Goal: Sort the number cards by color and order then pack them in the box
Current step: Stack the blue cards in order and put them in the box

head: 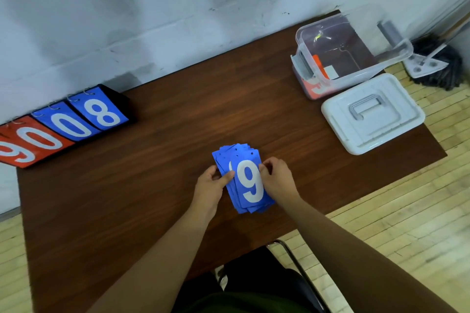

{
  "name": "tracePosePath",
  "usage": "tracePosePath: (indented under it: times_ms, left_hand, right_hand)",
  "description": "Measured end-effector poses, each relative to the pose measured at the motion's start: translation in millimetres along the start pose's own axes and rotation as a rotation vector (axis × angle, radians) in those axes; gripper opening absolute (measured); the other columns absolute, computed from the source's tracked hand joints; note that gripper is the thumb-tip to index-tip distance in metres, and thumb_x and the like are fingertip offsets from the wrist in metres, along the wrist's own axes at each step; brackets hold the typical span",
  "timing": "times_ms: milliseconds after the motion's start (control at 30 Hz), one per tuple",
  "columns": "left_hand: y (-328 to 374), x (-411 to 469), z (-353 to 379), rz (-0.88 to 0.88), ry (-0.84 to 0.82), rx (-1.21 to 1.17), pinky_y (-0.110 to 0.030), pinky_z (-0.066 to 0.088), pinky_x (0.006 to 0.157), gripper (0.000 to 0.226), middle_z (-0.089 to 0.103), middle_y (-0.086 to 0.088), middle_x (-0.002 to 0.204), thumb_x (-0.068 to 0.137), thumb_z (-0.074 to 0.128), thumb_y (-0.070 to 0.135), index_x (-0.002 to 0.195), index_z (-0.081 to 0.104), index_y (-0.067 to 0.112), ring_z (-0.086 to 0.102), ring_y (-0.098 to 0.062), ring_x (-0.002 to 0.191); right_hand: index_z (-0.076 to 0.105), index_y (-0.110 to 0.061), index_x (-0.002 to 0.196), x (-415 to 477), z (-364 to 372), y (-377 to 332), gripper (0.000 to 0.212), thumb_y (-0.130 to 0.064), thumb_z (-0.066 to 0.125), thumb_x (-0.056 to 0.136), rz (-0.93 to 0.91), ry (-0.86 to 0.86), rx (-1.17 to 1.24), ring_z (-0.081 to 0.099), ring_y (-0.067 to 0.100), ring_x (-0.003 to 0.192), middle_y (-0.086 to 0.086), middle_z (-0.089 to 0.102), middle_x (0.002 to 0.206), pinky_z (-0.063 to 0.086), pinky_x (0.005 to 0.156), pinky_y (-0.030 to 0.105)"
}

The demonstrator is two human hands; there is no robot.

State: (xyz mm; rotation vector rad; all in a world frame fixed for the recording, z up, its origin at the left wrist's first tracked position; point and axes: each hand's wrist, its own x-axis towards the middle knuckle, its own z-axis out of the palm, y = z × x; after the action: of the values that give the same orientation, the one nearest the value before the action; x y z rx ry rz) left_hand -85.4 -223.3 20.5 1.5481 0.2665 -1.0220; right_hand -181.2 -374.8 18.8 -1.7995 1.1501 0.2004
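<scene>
A stack of several blue number cards [248,180] lies fanned on the brown table, the top one showing a white 9. My left hand [212,183] grips the stack's left edge, thumb on top. My right hand [277,178] pinches the right edge of the top card. A clear plastic box [356,48] stands open at the back right, with red cards [319,71] inside against its near wall. Its white lid [372,113] lies on the table just in front of it.
A flip scoreboard [63,127] stands at the left against the wall, showing red 9, 0 and blue 0, 8. The table [165,185] ends just right of the lid. A mop [437,63] leans at the far right. A chair [287,262] is below me.
</scene>
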Motion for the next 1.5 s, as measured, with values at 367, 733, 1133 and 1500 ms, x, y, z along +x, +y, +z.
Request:
tracePosePath:
  times_ms: [367, 733, 1133, 1500]
  left_hand:
    - [10, -15, -57, 0.010, 0.034, 0.058, -0.051, 0.055, 0.094, 0.064, 0.071, -0.003, 0.118, 0.063, 0.088, 0.041, 0.118, 0.059, 0.025, 0.069, -0.024, 0.106]
    - [36, -22, -111, 0.146, -0.072, 0.369, -0.038, 0.059, 0.086, 0.039, 0.072, -0.005, 0.111, 0.082, 0.079, 0.010, 0.117, 0.062, 0.019, 0.071, -0.024, 0.101]
    - [23, -25, -155, 0.277, 0.222, 0.364, -0.030, 0.045, 0.072, 0.018, 0.067, 0.007, 0.091, 0.092, 0.066, 0.010, 0.093, 0.062, 0.027, 0.058, -0.012, 0.077]
    - [-28, -14, -162, 0.248, 0.240, 0.241, -0.021, 0.044, 0.093, 0.020, 0.068, 0.004, 0.109, 0.099, 0.056, 0.016, 0.102, 0.061, 0.036, 0.061, -0.009, 0.106]
  right_hand:
    - [0.054, -0.021, 0.127, -24, 22, -26, 0.038, -0.022, 0.067, 0.092, -0.008, -0.442, 0.229, 0.066, 0.011, 0.095, -0.004, 0.066, 0.113, 0.056, 0.074, 0.025]
    - [0.063, -0.016, 0.123, -44, 29, -71, 0.043, -0.035, 0.073, 0.086, -0.158, -0.462, 0.047, 0.063, 0.010, 0.104, -0.002, 0.066, 0.118, 0.055, 0.086, 0.029]
    - [0.057, -0.025, 0.094, -49, 97, -76, 0.015, -0.011, 0.059, 0.093, -0.355, -0.099, 0.023, 0.056, 0.004, 0.065, -0.009, 0.062, 0.085, 0.042, 0.052, 0.016]
    - [0.052, -0.021, 0.128, -46, 151, -36, 0.050, -0.006, 0.064, 0.081, -0.666, -0.066, -0.428, 0.051, 0.020, 0.102, 0.005, 0.043, 0.119, 0.051, 0.087, 0.032]
